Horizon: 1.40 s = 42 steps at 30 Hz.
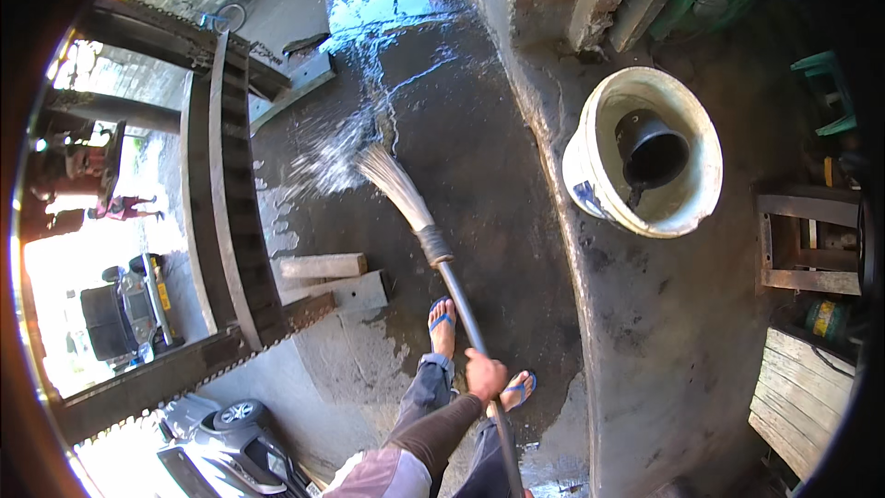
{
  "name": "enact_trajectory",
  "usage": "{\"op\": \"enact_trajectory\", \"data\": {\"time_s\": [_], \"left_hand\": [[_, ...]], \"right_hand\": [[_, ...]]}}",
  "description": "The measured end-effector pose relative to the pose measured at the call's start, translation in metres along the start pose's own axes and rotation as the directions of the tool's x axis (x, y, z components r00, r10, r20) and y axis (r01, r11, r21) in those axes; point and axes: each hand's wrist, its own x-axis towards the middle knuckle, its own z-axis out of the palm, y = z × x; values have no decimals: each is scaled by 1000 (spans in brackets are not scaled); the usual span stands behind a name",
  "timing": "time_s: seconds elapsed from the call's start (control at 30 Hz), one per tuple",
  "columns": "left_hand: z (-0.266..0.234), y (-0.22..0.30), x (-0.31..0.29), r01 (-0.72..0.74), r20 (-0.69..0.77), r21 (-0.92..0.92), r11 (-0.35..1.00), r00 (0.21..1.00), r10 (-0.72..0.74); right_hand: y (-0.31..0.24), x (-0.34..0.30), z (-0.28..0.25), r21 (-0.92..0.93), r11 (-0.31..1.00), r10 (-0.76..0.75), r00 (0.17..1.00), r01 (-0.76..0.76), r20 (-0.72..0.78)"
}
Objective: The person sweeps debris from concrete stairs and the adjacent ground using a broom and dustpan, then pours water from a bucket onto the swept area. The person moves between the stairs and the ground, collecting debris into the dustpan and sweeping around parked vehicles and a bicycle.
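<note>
My left hand [486,375] is closed round the long grey handle of a broom [466,304], its forearm in a brown sleeve coming up from the lower edge. Pale stiff bristles fan out at the broom's far end, below a dark binding. They touch the wet floor, and water [327,161] sprays out to their left. Of my right hand [528,493] only a sliver of skin shows at the lower edge, beside the handle; its fingers are hidden. My feet, in blue flip-flops, stand on either side of the handle.
A white bucket [573,171] holding a black scoop [671,161] stands on the raised ledge [581,314] at the right. Wooden blocks [323,266] and a rusty metal gate frame [221,194] lie to the left. A wooden bench [802,397] is at the far right. Vehicles show outside.
</note>
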Motion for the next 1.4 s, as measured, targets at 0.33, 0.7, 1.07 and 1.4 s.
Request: {"op": "enact_trajectory", "data": {"time_s": [0.33,0.7,1.07,1.4], "left_hand": [[-44,69,-47,-270,-56,36,962,961,272],[12,45,2,-512,-122,501,698,756,643],[-20,26,21,-400,-110,379,834,876,470],[-93,-14,71,-593,-364,605,531,387,847]], "right_hand": [[-81,10,-14,-49,996,72,994,-76,-83],[-41,-2,-31,-34,973,229,973,-229,29],[-45,27,-26,-53,974,222,973,-218,62],[-121,126,-56,-441,897,153,919,25,363]]}}
